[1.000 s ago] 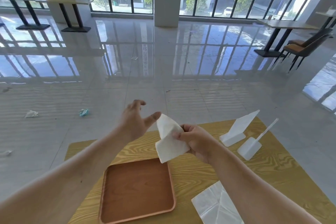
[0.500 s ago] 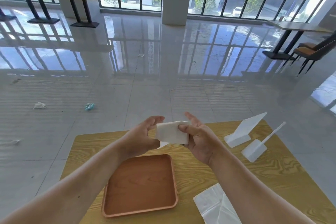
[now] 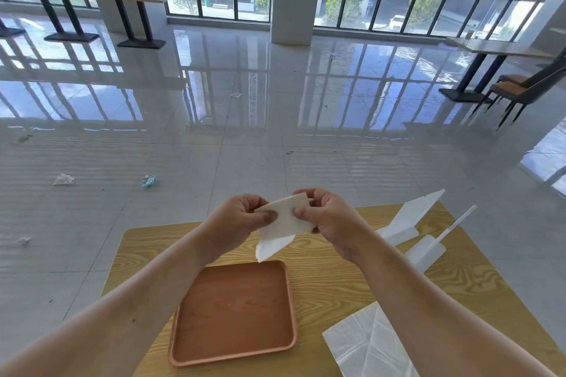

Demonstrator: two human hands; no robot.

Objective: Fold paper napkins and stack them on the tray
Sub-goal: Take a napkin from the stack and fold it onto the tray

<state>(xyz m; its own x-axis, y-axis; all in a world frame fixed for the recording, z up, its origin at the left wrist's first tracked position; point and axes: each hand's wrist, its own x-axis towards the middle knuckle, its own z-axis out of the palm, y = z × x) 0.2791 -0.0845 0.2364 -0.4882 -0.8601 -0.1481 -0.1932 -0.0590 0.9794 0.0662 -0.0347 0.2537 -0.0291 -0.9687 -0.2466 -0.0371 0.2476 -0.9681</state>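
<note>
1. Since half a second ago both hands have closed in on the paper napkin (image 3: 283, 220): the left thumb, then spread apart from the sheet, now pinches it, and a loose lower flap hangs down where the paper earlier looked like a compact rectangle.
2. Left hand (image 3: 242, 217) is held above the far part of the wooden table (image 3: 337, 278), forearm reaching in from the lower left, fingers curled, thumb and fingers pinched shut on the napkin's left edge.
3. Paper napkin sits in the air between the two hands, above the far edge of the tray and not touching it, partly folded, its lower corner pointing toward the tray.
4. Wooden tray (image 3: 183, 337) lies below on the table and holds nothing, so by my reading no napkin has been stacked yet; this looks like the first fold, still unfinished.
5. Right hand (image 3: 329, 217) mirrors the left, thumb and fingers clamped on the napkin's right edge, forearm coming in from the lower right.
6. Unfolded napkins (image 3: 361, 346) wait flat at the table's near right corner, partly under the right forearm; these remain to be folded.
7. Two white sign stands (image 3: 407, 220) sit at the far right, well clear of the work.
</note>
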